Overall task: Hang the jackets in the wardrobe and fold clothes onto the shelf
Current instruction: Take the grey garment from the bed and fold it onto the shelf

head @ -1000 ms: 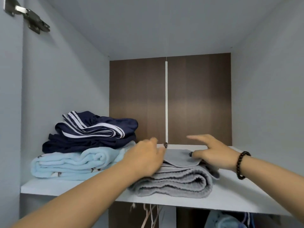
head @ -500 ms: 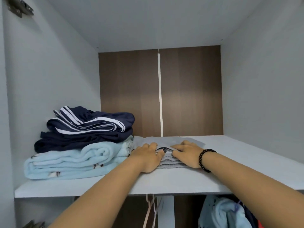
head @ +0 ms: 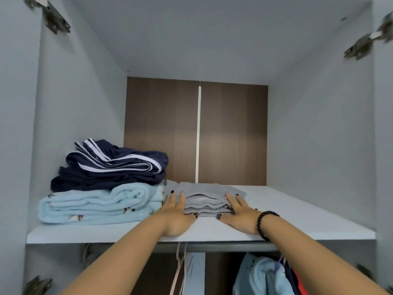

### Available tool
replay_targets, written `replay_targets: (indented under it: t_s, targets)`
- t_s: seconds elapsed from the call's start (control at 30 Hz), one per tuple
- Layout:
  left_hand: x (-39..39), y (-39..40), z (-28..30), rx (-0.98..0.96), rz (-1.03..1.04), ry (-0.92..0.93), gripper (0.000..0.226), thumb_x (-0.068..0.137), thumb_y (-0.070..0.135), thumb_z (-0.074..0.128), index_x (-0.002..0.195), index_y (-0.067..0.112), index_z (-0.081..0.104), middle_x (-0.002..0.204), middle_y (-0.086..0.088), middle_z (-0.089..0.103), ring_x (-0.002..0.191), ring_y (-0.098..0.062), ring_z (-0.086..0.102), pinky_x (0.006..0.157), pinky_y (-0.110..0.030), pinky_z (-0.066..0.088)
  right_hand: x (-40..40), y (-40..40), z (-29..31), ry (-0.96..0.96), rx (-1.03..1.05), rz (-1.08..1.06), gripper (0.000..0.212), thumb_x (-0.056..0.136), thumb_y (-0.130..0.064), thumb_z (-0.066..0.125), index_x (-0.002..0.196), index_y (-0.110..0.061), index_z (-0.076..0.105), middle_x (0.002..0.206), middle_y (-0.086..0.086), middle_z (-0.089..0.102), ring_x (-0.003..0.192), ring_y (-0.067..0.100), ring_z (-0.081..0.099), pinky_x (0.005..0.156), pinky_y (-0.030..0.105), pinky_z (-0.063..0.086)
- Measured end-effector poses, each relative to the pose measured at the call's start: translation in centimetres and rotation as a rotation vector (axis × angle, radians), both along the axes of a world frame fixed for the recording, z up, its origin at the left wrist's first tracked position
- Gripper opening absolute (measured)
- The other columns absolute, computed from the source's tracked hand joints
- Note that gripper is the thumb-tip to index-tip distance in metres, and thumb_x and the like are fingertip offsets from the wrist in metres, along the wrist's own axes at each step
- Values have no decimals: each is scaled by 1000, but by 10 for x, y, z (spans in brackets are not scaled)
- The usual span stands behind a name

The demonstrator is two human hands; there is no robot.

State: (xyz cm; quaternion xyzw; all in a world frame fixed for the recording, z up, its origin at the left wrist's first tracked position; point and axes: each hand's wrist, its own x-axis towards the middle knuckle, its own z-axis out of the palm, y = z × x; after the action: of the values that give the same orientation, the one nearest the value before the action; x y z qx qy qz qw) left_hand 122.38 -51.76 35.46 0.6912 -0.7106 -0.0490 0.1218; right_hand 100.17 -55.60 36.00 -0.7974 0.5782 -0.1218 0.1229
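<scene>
The left hand [head: 177,211] lies with straight fingers against the left side of a folded grey garment [head: 204,199], its thumb stretched along the front edge of the fold. The right hand [head: 239,213] mirrors it on the right side, fingers flat and pointing toward the back, thumb turned in along the same front edge. Neither hand curls round the cloth; both press against its sides with open palms, and the heels of both hands rest on the shelf [head: 297,220]. A dark bead bracelet [head: 264,224] circles the right wrist.

The grey garment sits on the shelf near the middle, a flat stack of several layers, a little back from the front edge. Its left side is just beside a folded light blue fleece [head: 100,204], which lies at the left of the shelf. On top of the fleece rests a folded navy garment [head: 114,167] with white stripes. The right part of the shelf is bare white board.

Behind the clothes stands the brown back panel [head: 231,133], split by a pale vertical strip. Metal hinges [head: 55,18] show on the left side wall and on the right. Below the shelf, hanging clothes [head: 263,275] in light blue, navy and red show at the lower right, and pale cords [head: 180,267] hang down near the middle.
</scene>
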Motion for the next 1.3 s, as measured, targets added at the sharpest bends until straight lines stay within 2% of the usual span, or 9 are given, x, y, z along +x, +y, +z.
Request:
replay_targets:
  t_s: [0.17, 0.3, 0.4, 0.5, 0.57, 0.73, 1.03, 1.13, 1.3]
  targets:
    - [2, 35, -4, -11, 47, -89, 72, 98, 60, 16, 154, 23, -11, 162, -5, -13, 150, -23, -2, 120, -42, 6, 1, 37, -8, 101, -84, -85, 81, 88, -72, 22, 151, -32, -8, 161, 1, -3, 146, 26, 16, 117, 44, 11]
    - [-5, 73, -12, -100, 120, -176, 70, 99, 57, 10, 156, 16, 2, 164, -5, -1, 149, -27, 12, 117, -41, 16, 5, 66, -17, 196, -216, -86, 79, 91, -67, 9, 152, -17, 16, 157, 9, 24, 141, 26, 27, 115, 50, 14]
    - [-5, 111, -19, -140, 176, -250, 75, 99, 59, 18, 156, 11, 6, 163, -7, 0, 149, -26, 11, 120, -42, 16, 5, 92, -28, 274, -320, -29, 81, 91, -68, 13, 149, -12, 24, 156, 11, 24, 142, 28, 22, 116, 51, 14]
    - [-1, 158, -33, -151, 193, -155, 71, 101, 53, 25, 155, 10, 9, 163, -8, 8, 150, -23, 10, 120, -43, 17, 8, 120, -42, 205, -408, 90, 79, 94, -63, 22, 151, -10, 15, 158, 10, 16, 146, 29, 11, 117, 52, 13]
    - [-1, 197, -46, -142, 248, -113, 70, 101, 52, 28, 155, 11, 12, 161, -9, 18, 148, -24, 17, 118, -44, 23, 11, 142, -51, 103, -392, 208, 77, 95, -59, 30, 152, -9, 12, 159, 10, 14, 146, 28, 9, 117, 49, 18]
    - [-6, 296, -80, -16, 409, -188, 58, 100, 53, 26, 146, 19, 34, 141, -14, 50, 129, -32, 47, 99, -41, 40, 24, 201, -74, -121, -332, 436, 61, 96, -43, 44, 147, -13, 30, 145, 8, 43, 130, 24, 43, 106, 36, 38]
    - [10, 495, -147, 184, 658, -218, 60, 99, 58, 22, 143, 21, 39, 137, -7, 54, 124, -29, 51, 99, -40, 43, 82, 356, -123, -89, -182, 812, 37, 94, -32, 51, 129, -20, 52, 139, 1, 47, 121, 19, 50, 98, 30, 42]
    - [14, 558, -182, 249, 745, -169, 61, 99, 59, 21, 144, 20, 36, 131, -7, 57, 119, -28, 55, 96, -40, 44, 98, 414, -154, -84, -122, 945, 32, 93, -33, 50, 123, -22, 55, 133, -2, 48, 105, 13, 53, 88, 25, 41]
    - [18, 670, -227, 298, 876, -92, 62, 98, 61, 21, 142, 20, 37, 130, -7, 58, 117, -29, 56, 94, -39, 45, 134, 505, -191, -49, -42, 1144, 25, 95, -29, 48, 116, -26, 59, 128, -5, 51, 100, 9, 51, 91, 23, 42]
